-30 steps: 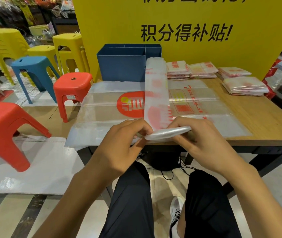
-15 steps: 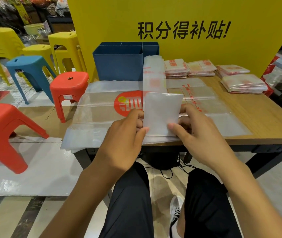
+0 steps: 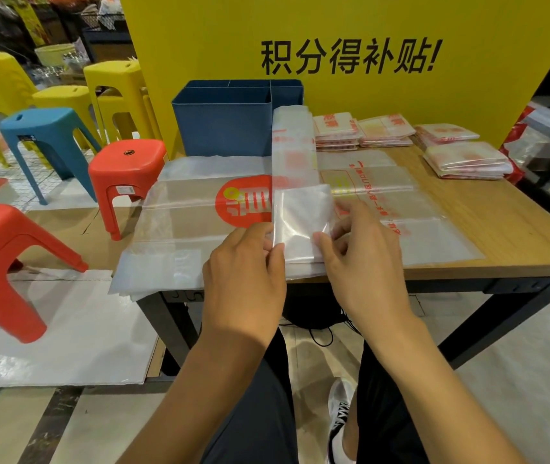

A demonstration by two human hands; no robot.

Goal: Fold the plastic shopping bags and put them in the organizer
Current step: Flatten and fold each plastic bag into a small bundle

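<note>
Our left hand [image 3: 247,262] and right hand [image 3: 357,259] pinched the folded end of the bag strip [image 3: 295,182] near the desk [image 3: 501,236] front edge; the blue organizer [image 3: 223,128] stood behind, unobstructed.

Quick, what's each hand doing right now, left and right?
Left hand: pinching the left edge of the folded bag strip.
Right hand: pinching its right edge.

The left hand [image 3: 245,262] covers the near left edge of the folded strip [image 3: 295,182]; the right hand [image 3: 355,259] hides its near right corner; the organizer [image 3: 223,125] keeps its insides out of sight; the banner [image 3: 350,58] loses its top line to the upper edge; shelves far left blur.
</note>
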